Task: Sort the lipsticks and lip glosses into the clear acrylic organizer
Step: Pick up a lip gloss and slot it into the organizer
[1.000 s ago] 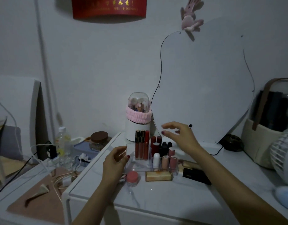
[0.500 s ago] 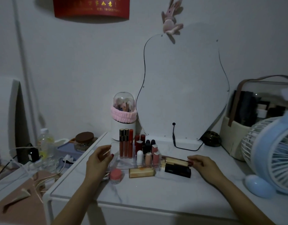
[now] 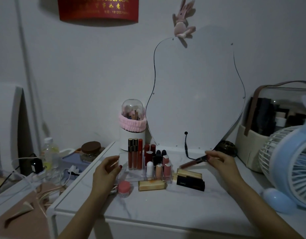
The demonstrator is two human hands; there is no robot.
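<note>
The clear acrylic organizer stands on the white table, holding three tall lip glosses at its left and several short lipsticks at its right. My left hand grips the organizer's left wall. My right hand holds a brown lip gloss by its dark cap, lifted and tilted, to the right of the organizer. A gold lipstick lies in front of the organizer. A gold tube and a black tube lie at its right.
A small pink-lidded jar sits by my left wrist. Behind stand a domed brush holder and a curved mirror with a black cable. A blue fan and a storage case fill the right side.
My right hand went down to the table at the right of the organizer, took the brown lip gloss and lifted it. My left hand stayed on the organizer. The camera view shifted.
</note>
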